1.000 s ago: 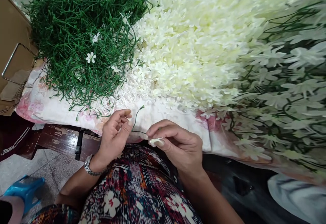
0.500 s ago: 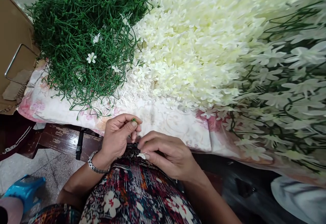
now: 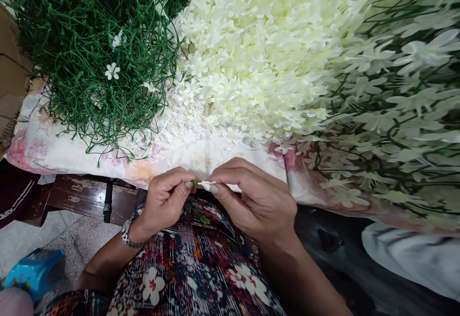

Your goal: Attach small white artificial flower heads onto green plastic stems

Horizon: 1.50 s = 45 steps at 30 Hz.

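Note:
My left hand pinches a thin green stem by its tip, above my lap. My right hand pinches a small white flower between thumb and forefinger. The two meet fingertip to fingertip, the flower touching the stem's end. Behind them, on a flowered cloth, lie a heap of bare green stems at the left and a big heap of loose white flowers in the middle.
Stems with flowers on them pile up at the right. A dark wooden bench edge shows under the cloth. Cardboard stands at the far left, a blue object on the tiled floor at bottom left.
My hands came together in front of me; the stem, which curved up free a second ago, now shows only its tip at the flower. The view shifted down and left.

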{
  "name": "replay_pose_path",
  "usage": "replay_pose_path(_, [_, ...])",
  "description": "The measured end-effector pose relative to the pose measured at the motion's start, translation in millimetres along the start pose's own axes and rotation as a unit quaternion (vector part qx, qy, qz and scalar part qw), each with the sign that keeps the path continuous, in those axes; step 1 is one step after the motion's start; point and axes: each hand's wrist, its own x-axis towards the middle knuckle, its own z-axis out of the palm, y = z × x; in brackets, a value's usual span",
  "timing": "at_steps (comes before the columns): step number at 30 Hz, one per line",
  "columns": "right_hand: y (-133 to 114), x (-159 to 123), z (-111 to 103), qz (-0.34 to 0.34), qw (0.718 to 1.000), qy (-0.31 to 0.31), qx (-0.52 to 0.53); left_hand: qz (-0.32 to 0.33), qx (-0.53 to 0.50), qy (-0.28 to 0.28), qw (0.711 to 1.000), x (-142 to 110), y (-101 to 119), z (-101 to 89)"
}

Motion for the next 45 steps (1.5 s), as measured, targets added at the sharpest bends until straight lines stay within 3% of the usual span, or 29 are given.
replay_pose_path(5, [1.6,-2.1,-0.1,-0.021,0.998,-0.015,-0.061,0.024,0.035,-0.005,0.999,-0.4,1.3,0.9])
replay_pose_path(17, [3.5,-3.2,-0.6,-0.039,0.988,-0.056,-0.141,-0.013,0.098,-0.013,0.995,0.8,-0.4,3.1])
replay_pose_path(29, [13.7,-6.7,7.0,0.014,0.993,-0.050,-0.105,0.000,0.139,-0.026,0.990,5.7,-7.1,7.1])
replay_pose_path(45, [15.8,-7.6,11.9,-0.003,0.989,-0.057,-0.136,-0.020,0.150,-0.001,0.989,5.2,-8.4,12.6])
